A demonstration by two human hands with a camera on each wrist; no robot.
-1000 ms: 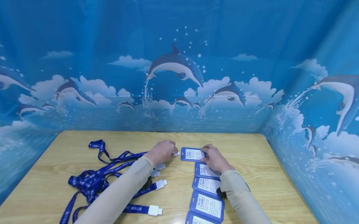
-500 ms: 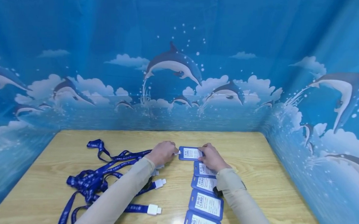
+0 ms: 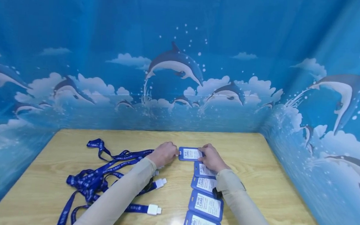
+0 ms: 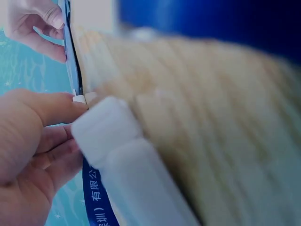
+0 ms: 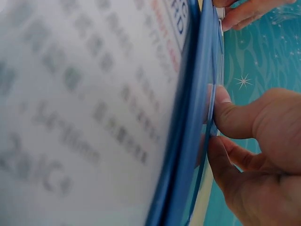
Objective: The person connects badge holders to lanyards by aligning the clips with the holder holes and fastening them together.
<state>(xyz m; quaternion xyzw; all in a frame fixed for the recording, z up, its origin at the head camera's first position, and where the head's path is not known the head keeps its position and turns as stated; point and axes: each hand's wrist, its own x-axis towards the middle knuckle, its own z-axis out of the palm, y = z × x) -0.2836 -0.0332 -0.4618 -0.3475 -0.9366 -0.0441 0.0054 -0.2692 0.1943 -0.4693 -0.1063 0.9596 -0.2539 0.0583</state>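
Note:
In the head view my left hand (image 3: 165, 153) pinches the white plastic end of a blue lanyard (image 3: 142, 153) between thumb and fingers. A white tip of that clip (image 4: 79, 99) shows past the thumb in the left wrist view, right at the slotted end of a blue ID card holder (image 3: 190, 154). My right hand (image 3: 213, 157) grips the opposite short end of this holder, thumb on one face and fingers on the other (image 5: 221, 155). Most of the clip is hidden by the left fingers.
Several more card holders (image 3: 205, 205) lie in a column below the right hand, slots facing left. Blue lanyards (image 3: 92, 186) lie tangled at the left, and white clips (image 3: 154, 209) point right. A dolphin-print curtain (image 3: 173, 115) borders the wooden table (image 3: 255, 184).
The right hand has shifted the holder slightly left. The lanyard clip, apart from the holder a second ago, now meets its slotted end under the left fingers.

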